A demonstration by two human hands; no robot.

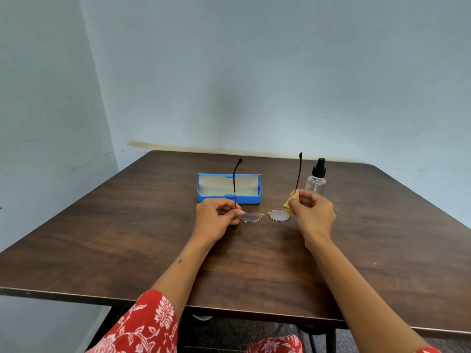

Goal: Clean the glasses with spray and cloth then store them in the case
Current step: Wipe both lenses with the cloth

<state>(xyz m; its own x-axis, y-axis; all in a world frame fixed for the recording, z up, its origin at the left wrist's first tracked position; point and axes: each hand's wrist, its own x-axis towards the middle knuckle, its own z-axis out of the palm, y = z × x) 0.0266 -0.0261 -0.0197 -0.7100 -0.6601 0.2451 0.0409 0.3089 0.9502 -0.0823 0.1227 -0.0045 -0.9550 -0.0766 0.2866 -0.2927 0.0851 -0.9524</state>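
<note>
We have the glasses (265,215) lifted just above the counter (102,238), lenses toward us and both arms pointing up and away toward twelve o'clock. Our left hand (216,216) pinches the frame at its nine o'clock corner, by the hinge, fingers (239,213) closed on the metal. Our right hand (313,212) holds the tan cloth (289,203) bunched around the three o'clock corner, fingers curled on cloth and frame together.

The frame looks thin and wiry, so we judge it very light and a little springy. The arms would flex or bend if we levered on them, and the nose bridge is the weakest span. The lenses are hard but smooth, likely slick wherever spray has wetted them, and bare skin would smear them. That is why we would keep our hold at the hinge corners and rim edges, and let only the cloth touch the glass. The cloth is soft and limp; it follows the lens curve but gives no support, so the other hand must steady the frame.

The blue case (229,189) lies open at twelve o'clock behind the glasses, its lining showing. The spray bottle (316,180) stands upright at about one o'clock, just behind our right hand. Both are rigid and light, and the bottle would tip easily.
</note>
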